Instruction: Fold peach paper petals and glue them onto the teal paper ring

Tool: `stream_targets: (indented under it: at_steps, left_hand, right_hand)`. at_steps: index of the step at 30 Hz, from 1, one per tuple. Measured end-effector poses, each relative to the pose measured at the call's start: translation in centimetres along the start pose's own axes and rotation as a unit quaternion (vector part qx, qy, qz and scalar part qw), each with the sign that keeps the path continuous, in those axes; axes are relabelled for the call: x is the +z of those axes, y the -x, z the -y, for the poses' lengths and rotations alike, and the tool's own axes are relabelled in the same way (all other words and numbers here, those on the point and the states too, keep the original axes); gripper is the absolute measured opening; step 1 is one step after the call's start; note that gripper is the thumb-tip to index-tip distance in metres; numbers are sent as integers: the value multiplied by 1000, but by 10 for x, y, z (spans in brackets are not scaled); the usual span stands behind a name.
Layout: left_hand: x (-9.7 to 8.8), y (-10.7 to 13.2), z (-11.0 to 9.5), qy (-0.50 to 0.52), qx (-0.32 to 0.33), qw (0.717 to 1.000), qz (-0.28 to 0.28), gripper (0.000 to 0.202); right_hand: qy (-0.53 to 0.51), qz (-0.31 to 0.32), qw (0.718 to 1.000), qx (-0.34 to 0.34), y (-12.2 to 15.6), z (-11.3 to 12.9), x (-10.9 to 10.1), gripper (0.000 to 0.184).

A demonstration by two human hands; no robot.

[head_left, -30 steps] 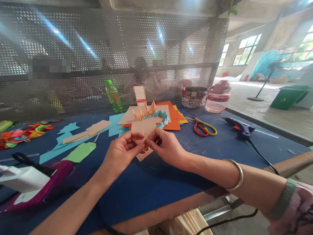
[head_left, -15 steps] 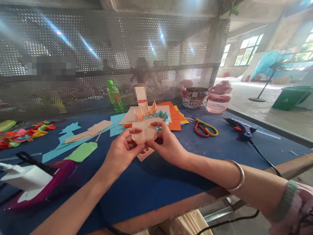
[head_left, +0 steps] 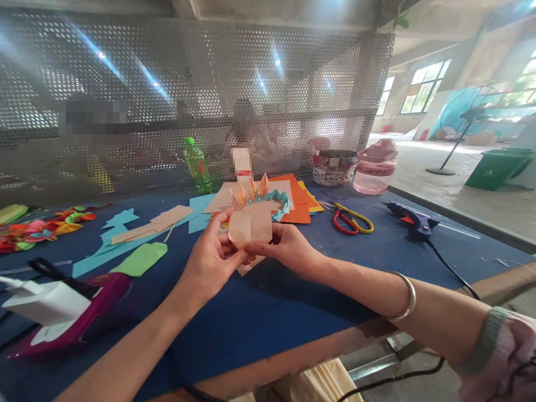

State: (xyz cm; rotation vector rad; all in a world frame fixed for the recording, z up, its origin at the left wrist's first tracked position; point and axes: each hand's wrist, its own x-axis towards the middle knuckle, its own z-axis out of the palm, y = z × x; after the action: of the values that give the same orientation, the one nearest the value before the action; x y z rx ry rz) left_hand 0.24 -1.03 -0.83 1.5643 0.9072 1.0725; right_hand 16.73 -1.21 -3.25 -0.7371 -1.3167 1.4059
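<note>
A small piece of peach paper point(head_left: 256, 226) with a crease down its middle is held up between both hands. My left hand point(head_left: 215, 245) pinches its lower left edge, the index finger raised along the side. My right hand point(head_left: 288, 248) grips the lower right edge, thumb across the bottom. Just behind the paper lies a folded ornament with orange points point(head_left: 252, 191) and teal points point(head_left: 278, 196). Another peach sheet point(head_left: 251, 266) shows partly beneath my hands; the rest of it is hidden.
Red-and-yellow-handled scissors point(head_left: 354, 219) and a glue gun point(head_left: 412, 219) lie to the right. Orange sheets point(head_left: 298, 209), a green bottle point(head_left: 196, 166), a pink jar point(head_left: 374, 174) and a round container point(head_left: 334, 167) are at the back. A magenta power strip point(head_left: 106, 301) sits left.
My right index finger has come down off the paper's upper edge. My left index finger has lifted along the left side, and the paper's front now shows more fully.
</note>
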Motion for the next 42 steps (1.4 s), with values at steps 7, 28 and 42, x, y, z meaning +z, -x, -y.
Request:
stream_targets:
  at_steps: [7,28,42]
  left_hand:
    - [0,-1,4,-1,-14,1000,12,88]
    - [-5,-1,6,-78,-120,986,84,23]
    - [-2,2,-1,-90,-78,991,57,32]
  right_hand:
    - [3,-9,1000,12,-1,-4,-2,34]
    - [100,-60,993,-7,3,4,-1,33]
    - [163,-72,984,-25,2,6,-3,35]
